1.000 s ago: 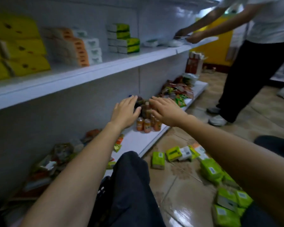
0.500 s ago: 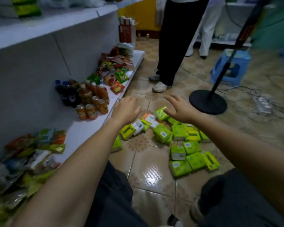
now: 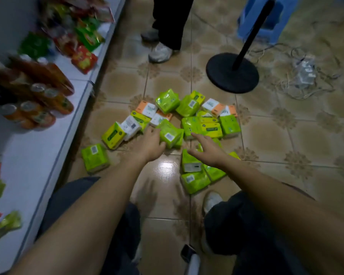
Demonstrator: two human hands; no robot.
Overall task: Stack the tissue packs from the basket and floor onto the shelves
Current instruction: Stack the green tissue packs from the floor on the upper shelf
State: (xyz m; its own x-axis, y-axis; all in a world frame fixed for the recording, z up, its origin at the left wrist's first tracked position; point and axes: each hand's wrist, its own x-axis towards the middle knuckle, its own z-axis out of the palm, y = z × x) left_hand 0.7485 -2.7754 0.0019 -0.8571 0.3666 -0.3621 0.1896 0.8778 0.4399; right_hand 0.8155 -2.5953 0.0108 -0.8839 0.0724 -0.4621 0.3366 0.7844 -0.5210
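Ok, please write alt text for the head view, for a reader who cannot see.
The left hand touches a green tissue pack and the right hand reaches over other packs scattered on the tiled floor. A white shelf stands at left.

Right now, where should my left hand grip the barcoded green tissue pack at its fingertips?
Probably pinch the green pack across its narrow width, left hand coming from the near left: it lies tilted against another pack, leaving that side open.
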